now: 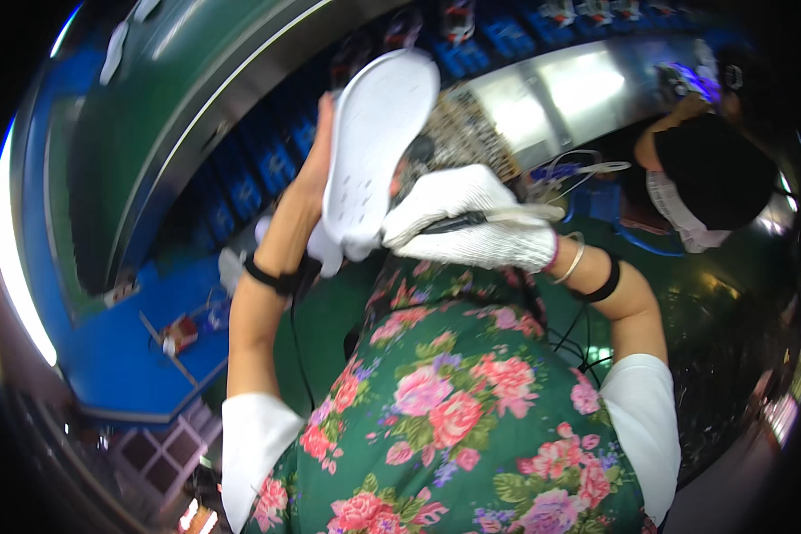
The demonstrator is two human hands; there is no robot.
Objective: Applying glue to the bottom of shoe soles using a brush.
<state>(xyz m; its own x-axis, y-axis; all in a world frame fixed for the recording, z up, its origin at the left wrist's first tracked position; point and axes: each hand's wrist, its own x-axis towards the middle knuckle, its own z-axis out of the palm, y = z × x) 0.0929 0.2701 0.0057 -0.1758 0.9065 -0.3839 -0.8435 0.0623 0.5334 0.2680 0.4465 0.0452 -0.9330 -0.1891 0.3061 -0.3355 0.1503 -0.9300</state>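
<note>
In the head view, a bare left hand (319, 153), fingers largely hidden, grips a raised white shoe sole (378, 133); the gloved right hand (458, 191) pinches a pen-like tool (503, 214) beside it. The package (180, 335) toward the blue tabletop's (120, 369) right edge is too blurred to read.

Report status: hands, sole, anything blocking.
Left hand holding sole. Gloved right hand gripping tool beside sole's lower end. Tool's tip hidden; sole's broad face unobstructed.
</note>
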